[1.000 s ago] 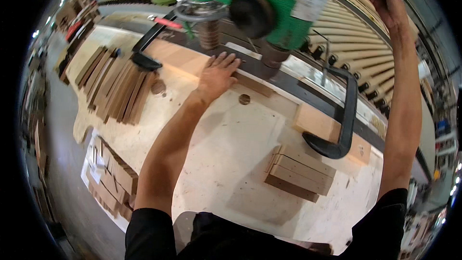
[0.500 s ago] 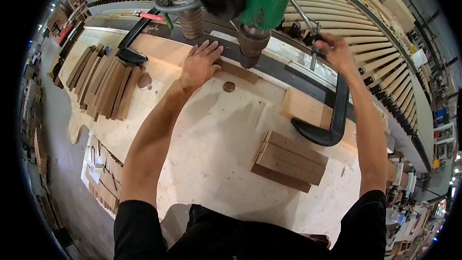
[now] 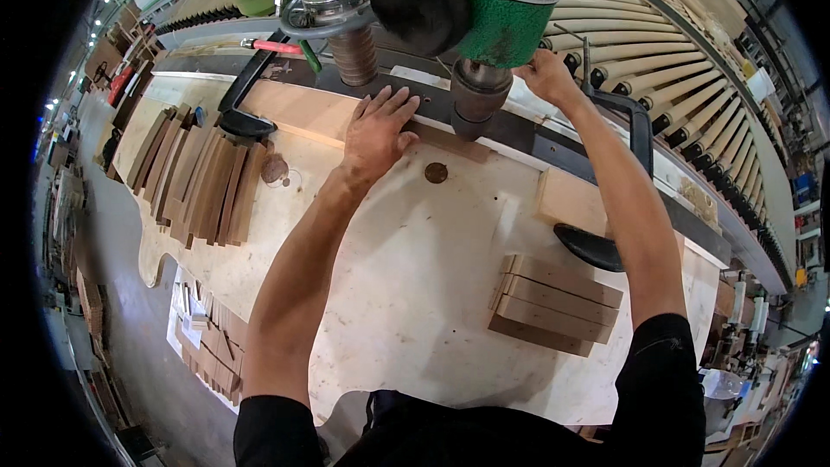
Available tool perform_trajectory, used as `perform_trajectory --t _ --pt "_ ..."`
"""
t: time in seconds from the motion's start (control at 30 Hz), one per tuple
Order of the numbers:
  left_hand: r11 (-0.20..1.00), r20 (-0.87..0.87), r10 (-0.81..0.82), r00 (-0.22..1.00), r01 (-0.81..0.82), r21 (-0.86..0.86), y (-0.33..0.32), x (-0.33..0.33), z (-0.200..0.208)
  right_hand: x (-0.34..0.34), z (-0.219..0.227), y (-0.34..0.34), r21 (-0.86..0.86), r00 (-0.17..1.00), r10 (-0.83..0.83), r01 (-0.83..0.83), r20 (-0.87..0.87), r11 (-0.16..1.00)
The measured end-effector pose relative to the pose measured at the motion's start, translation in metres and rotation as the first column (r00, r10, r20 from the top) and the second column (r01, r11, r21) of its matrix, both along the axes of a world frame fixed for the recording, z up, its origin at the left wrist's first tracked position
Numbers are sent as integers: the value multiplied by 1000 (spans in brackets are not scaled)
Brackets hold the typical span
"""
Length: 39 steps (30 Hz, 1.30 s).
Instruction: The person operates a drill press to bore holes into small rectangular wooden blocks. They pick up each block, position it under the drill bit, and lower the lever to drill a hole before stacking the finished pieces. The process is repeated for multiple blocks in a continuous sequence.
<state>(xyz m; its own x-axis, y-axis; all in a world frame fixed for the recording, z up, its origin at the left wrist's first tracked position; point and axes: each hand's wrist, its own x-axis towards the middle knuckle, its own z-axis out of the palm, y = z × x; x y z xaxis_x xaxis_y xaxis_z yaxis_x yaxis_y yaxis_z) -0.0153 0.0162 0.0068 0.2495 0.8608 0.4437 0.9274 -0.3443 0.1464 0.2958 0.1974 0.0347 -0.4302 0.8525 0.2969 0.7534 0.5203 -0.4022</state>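
Observation:
My left hand (image 3: pixel 379 131) lies with fingers outstretched on a brown wooden strip (image 3: pixel 454 143), against the dark fence (image 3: pixel 527 140). Part of the strip is under the hand. The drill chuck (image 3: pixel 477 99) of a green drill press (image 3: pixel 497 39) hangs over the strip's right part, and any bit in it is hidden. To the right of the chuck, my right hand (image 3: pixel 551 78) is curled closed; its fingertips are partly behind the drill head, so what it grips cannot be made out. Black C-clamps (image 3: pixel 240 91) sit left and right of the drill, on pale wooden blocks (image 3: pixel 298 111).
Curved brown wood pieces (image 3: pixel 203 182) are stacked at the left of the pale table (image 3: pixel 380 294). Several brown blocks (image 3: pixel 562 303) lie at the right front. More wood pieces (image 3: pixel 212 346) rest lower left. Behind the fence runs a row of pale slats or rollers (image 3: pixel 666 60).
My right hand has moved left, from beside the right clamp's upper end to next to the drill chuck. The whole view has shifted slightly. My left hand stays on the strip.

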Motion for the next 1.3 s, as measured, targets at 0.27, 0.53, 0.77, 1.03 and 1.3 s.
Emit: perform_trajectory --t 0.27,0.53,0.77,1.03,1.3 --pt "969 47 114 992 -122 214 -36 9 -22 110 139 -90 -213 970 -176 139 -166 967" --pt "951 318 107 942 -191 244 -38 52 -34 122 238 -81 135 952 34 7 -304 991" --pt "977 382 79 921 -148 154 -37 53 -21 106 250 -97 155 940 26 29 -340 988" --pt "974 452 39 891 -135 182 -27 63 -37 121 229 -100 144 961 40 -1 -274 990" --pt "990 841 59 538 75 -117 -9 45 -47 96 136 -86 -160 968 -48 9 -246 987"
